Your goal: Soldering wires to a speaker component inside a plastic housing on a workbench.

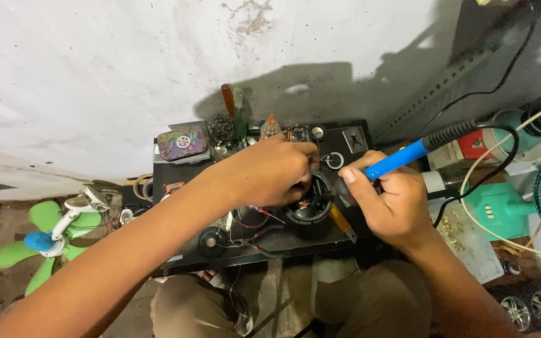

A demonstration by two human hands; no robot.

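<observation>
Against a stained white wall, a black work board (170,188) is carrying the job. Left hand (270,172) is pinching, seemingly, a wire over the round black motor housing (311,206) mid-board; steadiness there matters. Right hand (389,203) is gripping a blue soldering iron (399,159), tip angling in.

Left hand (269,172): mine, bare, no glove, no ring or band that I can see on it.
Right hand (388,203): mine too, bare, no glove; short plain nails show on the thumb and the fingers.
Wrists: nothing worn on either, no watch or strap in view.
Forearms: both uncovered right to the bottom edge of the view, so no sleeve shows on me anywhere.
Legs: I wear dull olive-brown trousers (370,307) of plain cloth, creased over the knees, one leg on each side of a gap.
</observation>
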